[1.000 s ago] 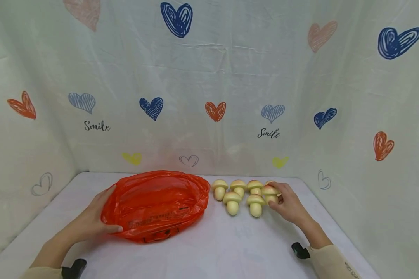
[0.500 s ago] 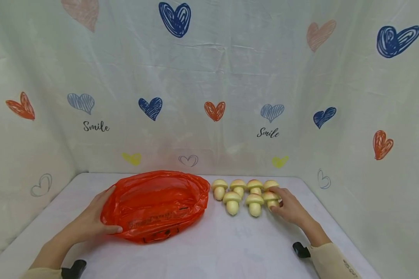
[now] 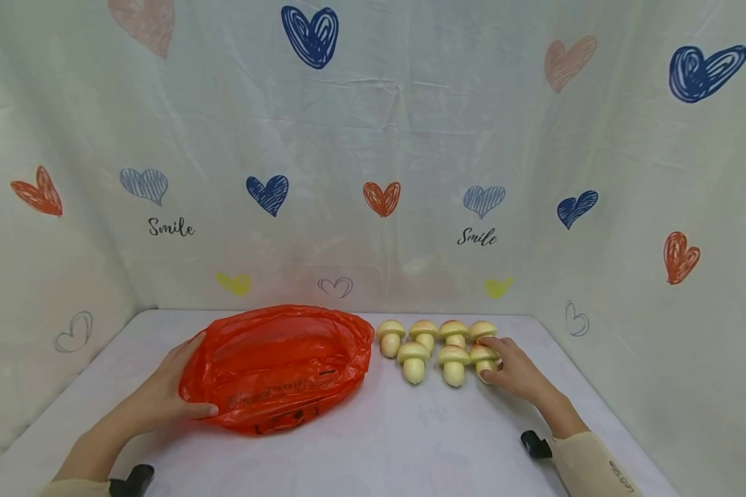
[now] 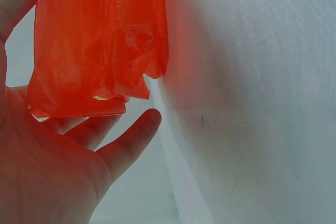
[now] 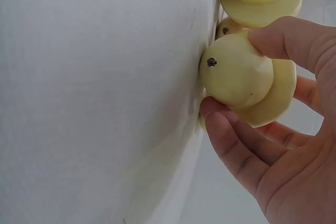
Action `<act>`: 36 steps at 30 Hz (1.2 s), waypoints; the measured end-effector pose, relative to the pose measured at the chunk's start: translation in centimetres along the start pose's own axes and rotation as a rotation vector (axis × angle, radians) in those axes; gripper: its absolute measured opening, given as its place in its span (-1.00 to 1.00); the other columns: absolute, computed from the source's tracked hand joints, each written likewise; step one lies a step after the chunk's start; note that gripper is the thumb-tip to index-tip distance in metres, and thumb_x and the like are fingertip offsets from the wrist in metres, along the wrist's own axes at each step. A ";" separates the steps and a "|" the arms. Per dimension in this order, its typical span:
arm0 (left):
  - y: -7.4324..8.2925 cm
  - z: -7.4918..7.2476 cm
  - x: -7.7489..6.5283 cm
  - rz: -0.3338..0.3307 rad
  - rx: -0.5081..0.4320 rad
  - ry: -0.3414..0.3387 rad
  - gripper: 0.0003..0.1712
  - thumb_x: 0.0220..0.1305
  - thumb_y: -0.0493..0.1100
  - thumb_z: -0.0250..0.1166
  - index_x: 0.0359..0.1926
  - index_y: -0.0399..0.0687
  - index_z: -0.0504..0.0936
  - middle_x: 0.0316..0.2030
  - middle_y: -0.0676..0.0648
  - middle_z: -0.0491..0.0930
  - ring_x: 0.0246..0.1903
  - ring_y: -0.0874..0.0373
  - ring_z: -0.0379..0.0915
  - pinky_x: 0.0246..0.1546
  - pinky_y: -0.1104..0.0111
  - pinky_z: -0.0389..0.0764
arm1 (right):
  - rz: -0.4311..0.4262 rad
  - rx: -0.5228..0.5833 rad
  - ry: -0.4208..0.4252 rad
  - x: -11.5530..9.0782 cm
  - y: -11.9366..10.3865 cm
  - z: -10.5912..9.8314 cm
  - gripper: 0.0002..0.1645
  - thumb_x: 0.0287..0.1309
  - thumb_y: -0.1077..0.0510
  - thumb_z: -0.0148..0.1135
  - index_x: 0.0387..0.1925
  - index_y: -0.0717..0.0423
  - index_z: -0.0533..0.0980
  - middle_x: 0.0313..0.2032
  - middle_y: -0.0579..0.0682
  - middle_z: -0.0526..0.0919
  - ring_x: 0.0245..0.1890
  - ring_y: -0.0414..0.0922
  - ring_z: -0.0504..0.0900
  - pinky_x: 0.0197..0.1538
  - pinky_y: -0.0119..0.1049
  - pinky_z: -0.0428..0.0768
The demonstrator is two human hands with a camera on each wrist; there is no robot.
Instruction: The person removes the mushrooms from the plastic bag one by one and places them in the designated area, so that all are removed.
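My left hand (image 3: 158, 393) rests at the left side of a red plastic bag (image 3: 286, 366), with the thumb in front and the other fingers behind. In the left wrist view the fingers are spread and fairly straight, and the bag's crumpled corner (image 4: 79, 87) hangs between them. My right hand (image 3: 517, 373) pinches a pale yellow toy mushroom (image 5: 236, 74) between thumb and fingertips. That mushroom sits at the right end of the front row, its stem end towards me, against the table. Beside and behind it are several similar toy mushrooms (image 3: 454, 366).
A white cloth covers the table (image 3: 373, 449). Behind it and at both sides hangs a pale curtain (image 3: 423, 262) with printed hearts. The back row of mushrooms (image 3: 424, 331) runs from near the bag's right edge to behind my right hand.
My right hand has brought its mushroom slightly nearer, down to the right end of the front row. The mushroom behind it now shows more. The left hand and bag stay put.
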State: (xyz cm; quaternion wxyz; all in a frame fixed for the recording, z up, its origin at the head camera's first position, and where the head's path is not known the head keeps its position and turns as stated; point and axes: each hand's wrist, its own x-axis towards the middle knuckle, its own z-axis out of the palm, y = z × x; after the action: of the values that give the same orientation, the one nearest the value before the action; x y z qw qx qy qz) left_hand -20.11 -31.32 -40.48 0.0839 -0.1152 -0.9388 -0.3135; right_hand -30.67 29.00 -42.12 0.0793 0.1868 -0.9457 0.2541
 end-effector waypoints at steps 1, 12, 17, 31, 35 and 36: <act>0.0 0.0 0.0 0.001 0.000 0.001 0.44 -0.27 0.11 0.59 0.48 -0.18 -0.15 0.29 -0.43 0.04 0.17 -0.36 0.11 -0.14 -0.24 0.51 | 0.003 -0.005 -0.002 0.0 0.0 0.0 -0.23 -0.02 0.15 0.40 0.24 0.24 0.35 0.00 0.24 0.43 -0.30 -0.07 0.46 -0.27 -0.23 0.48; 0.0 0.2 0.0 -0.035 -0.006 -0.011 0.45 -0.29 0.11 0.59 0.48 -0.19 -0.15 0.29 -0.42 0.03 0.16 -0.36 0.12 -0.16 -0.17 0.56 | 0.015 -0.020 -0.019 -0.1 0.2 -0.3 -0.15 -0.04 0.07 0.44 0.26 0.26 0.32 0.03 0.27 0.44 -0.30 -0.09 0.48 -0.25 -0.20 0.50; 0.1 0.2 -0.1 -0.041 -0.004 -0.014 0.45 -0.29 0.11 0.59 0.48 -0.19 -0.16 0.30 -0.41 0.03 0.16 -0.35 0.12 -0.18 -0.14 0.58 | 0.009 -0.024 -0.017 -0.1 0.4 -0.4 -0.13 -0.04 0.02 0.45 0.27 0.26 0.31 0.02 0.27 0.46 -0.32 -0.09 0.47 -0.27 -0.21 0.49; 0.2 0.2 0.0 -0.012 -0.009 -0.012 0.44 -0.26 0.12 0.58 0.48 -0.17 -0.17 0.30 -0.42 0.02 0.16 -0.36 0.12 -0.18 -0.19 0.56 | 0.068 0.027 -0.041 -0.7 0.3 -1.6 -0.08 0.01 -0.09 0.42 0.31 0.19 0.25 0.09 0.31 0.39 -0.41 -0.15 0.51 -0.37 -0.26 0.50; 0.2 -0.1 0.0 0.013 -0.002 0.002 0.42 -0.25 0.11 0.58 0.47 -0.21 -0.14 0.30 -0.42 0.02 0.16 -0.35 0.11 -0.19 -0.19 0.56 | 0.072 0.050 -0.041 -0.8 0.3 -1.7 -0.07 0.04 -0.13 0.39 0.34 0.15 0.23 0.14 0.31 0.36 -0.42 -0.15 0.49 -0.39 -0.27 0.50; 0.2 -0.2 0.0 0.020 0.001 0.006 0.42 -0.25 0.11 0.58 0.47 -0.22 -0.13 0.30 -0.42 0.03 0.16 -0.35 0.11 -0.18 -0.20 0.55 | 0.074 0.053 -0.039 -0.8 0.3 -1.7 -0.07 0.04 -0.14 0.38 0.34 0.15 0.23 0.16 0.31 0.35 -0.42 -0.16 0.49 -0.40 -0.27 0.50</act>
State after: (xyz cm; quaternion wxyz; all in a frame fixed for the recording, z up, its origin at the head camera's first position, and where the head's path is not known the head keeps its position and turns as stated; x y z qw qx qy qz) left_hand -20.02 -31.28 -40.20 0.0899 -0.1237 -0.9376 -0.3123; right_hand -29.94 30.32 -41.01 0.0464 0.1586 -0.9463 0.2780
